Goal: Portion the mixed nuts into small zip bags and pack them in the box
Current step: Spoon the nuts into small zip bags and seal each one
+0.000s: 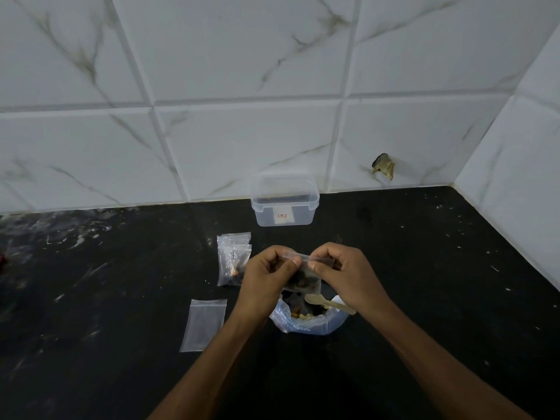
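My left hand [266, 277] and my right hand [342, 271] both pinch the top edge of a small clear zip bag [304, 281] that holds dark mixed nuts. It hangs just above the large open bag of mixed nuts [306, 321], where a wooden spoon [328, 303] rests. To the left lie filled zip bags [233, 262], stacked on each other. An empty zip bag [204, 324] lies flat nearer me. The clear plastic box [285, 201] stands open against the wall, behind my hands.
The black counter [121, 283] is speckled with pale marks. White marble tiles form the back wall and the right side wall [515, 192], which meet in a corner. A chipped hole [384, 165] shows in the back wall. Something red [2, 262] sits at the far left edge.
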The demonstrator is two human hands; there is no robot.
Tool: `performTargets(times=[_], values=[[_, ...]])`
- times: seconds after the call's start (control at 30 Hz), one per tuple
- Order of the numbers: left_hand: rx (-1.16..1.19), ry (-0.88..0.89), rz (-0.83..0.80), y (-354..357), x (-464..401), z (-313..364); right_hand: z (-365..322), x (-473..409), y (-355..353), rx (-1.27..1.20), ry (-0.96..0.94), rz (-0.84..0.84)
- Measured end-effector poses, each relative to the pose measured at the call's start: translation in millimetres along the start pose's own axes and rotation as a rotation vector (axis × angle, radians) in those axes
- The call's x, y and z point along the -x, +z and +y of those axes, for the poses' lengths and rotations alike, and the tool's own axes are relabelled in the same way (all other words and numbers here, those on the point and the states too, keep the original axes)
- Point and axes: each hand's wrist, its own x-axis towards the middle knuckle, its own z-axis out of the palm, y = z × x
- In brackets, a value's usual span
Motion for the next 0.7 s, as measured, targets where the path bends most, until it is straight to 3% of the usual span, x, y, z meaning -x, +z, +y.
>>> performTargets(times=[0.33, 0.7], values=[[-0.087, 0.057, 0.01, 3.1, 0.8, 3.9, -2.7, -0.2, 2.5, -0.035, -0.066, -0.019], [-0.006, 0.0, 0.054, -4.3, 1.9, -1.5, -2.3, 0.0, -5.4, -0.107, 0.034, -0.037]])
